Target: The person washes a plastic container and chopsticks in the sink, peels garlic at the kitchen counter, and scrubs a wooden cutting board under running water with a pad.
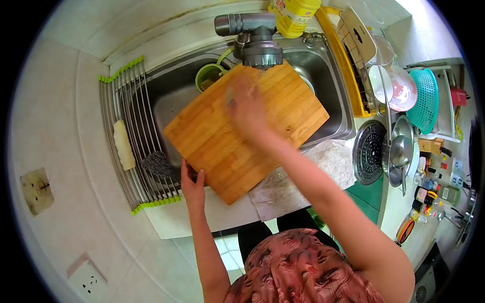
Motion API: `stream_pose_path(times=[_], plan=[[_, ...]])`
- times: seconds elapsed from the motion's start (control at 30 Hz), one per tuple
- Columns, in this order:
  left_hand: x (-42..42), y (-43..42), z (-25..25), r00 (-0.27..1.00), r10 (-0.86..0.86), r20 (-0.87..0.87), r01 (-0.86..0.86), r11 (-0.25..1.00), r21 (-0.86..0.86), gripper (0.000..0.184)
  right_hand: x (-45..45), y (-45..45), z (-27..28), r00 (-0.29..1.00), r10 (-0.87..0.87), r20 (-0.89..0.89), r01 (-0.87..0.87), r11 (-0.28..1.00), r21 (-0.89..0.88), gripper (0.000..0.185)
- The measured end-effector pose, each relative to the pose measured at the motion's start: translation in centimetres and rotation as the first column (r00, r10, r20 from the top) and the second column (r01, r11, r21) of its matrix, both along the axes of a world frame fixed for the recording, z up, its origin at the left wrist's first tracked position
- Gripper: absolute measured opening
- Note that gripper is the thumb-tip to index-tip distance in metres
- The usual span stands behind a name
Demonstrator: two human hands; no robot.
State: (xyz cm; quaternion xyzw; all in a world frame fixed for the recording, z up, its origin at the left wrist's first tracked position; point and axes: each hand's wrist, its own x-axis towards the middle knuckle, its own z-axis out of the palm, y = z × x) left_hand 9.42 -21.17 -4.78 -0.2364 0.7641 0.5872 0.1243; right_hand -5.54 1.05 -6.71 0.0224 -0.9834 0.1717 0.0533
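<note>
A wooden cutting board (283,116) lies tilted across the steel sink (166,108), below the faucet (260,48). My left hand (193,184) grips the board's lower left edge, thumb on top and fingers at the side. Over the upper middle of the board is my right hand (245,108), blurred by motion; its fingers are smeared, and whether they hold anything cannot be made out. A green strainer cup (207,76) sits in the sink beyond the board's upper left edge.
On the left, a roll-up rack (144,136) carries a dark scrubber (157,164) and a pale sponge strip (123,145). A yellow bottle (294,17) stands behind the sink. Right are a dish rack (353,65) and a black perforated disc (368,152). A cloth (323,166) covers the front edge.
</note>
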Motion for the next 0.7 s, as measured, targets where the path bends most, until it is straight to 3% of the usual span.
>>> stream_pose_path(times=[0.03, 0.13, 0.2, 0.23, 0.3, 0.33, 0.43, 0.57, 0.67, 0.7], plan=[[-0.1, 0.1, 0.1, 1.000, 0.000, -0.008, 0.000, 1.000, 0.002, 0.068, 2.2, -2.5, 1.3, 0.994, 0.094, 0.062, -0.095, 0.995, 0.013, 0.053], [-0.1, -0.4, -0.1, 0.999, -0.028, -0.027, 0.027, 0.999, -0.045, 0.069, 5.6, -4.0, 0.3, 0.941, 0.312, -0.131, -0.323, 0.944, -0.072, 0.053], [0.3, -1.1, -0.9, 0.998, -0.061, -0.031, 0.056, 0.988, -0.143, 0.069, 2.4, 1.4, -1.4, 0.984, 0.169, -0.052, -0.160, 0.976, 0.147, 0.051], [0.4, -1.2, -1.1, 0.997, -0.057, -0.050, 0.051, 0.993, -0.103, 0.068, 0.3, 4.7, -0.9, 0.992, 0.110, 0.064, -0.123, 0.962, 0.245, 0.052], [0.4, -1.3, -1.2, 0.996, -0.038, -0.078, 0.036, 0.999, -0.029, 0.067, -4.0, 9.9, -1.6, 1.000, 0.003, -0.012, 0.000, 0.969, 0.249, 0.055], [0.5, -1.5, -1.3, 0.996, -0.039, -0.079, 0.035, 0.998, -0.046, 0.067, -5.0, 10.8, -2.8, 0.980, -0.061, -0.190, 0.087, 0.988, 0.131, 0.055], [0.6, -1.4, -1.5, 0.996, -0.046, -0.072, 0.041, 0.997, -0.067, 0.066, -2.6, 2.8, -2.7, 0.950, -0.003, -0.314, 0.027, 0.997, 0.071, 0.055], [0.3, -1.0, -0.7, 0.998, -0.049, -0.043, 0.044, 0.994, -0.099, 0.067, 7.0, -6.2, 0.8, 0.961, 0.275, -0.009, -0.268, 0.942, 0.201, 0.059], [0.3, -1.2, -0.9, 0.997, -0.056, -0.057, 0.050, 0.993, -0.107, 0.068, 12.2, -2.7, 0.3, 0.942, 0.331, 0.062, -0.322, 0.939, -0.125, 0.062], [0.4, -1.1, -1.0, 0.997, -0.051, -0.063, 0.045, 0.994, -0.102, 0.069, 12.6, 0.5, 0.4, 0.971, 0.229, 0.061, -0.224, 0.971, -0.084, 0.061]])
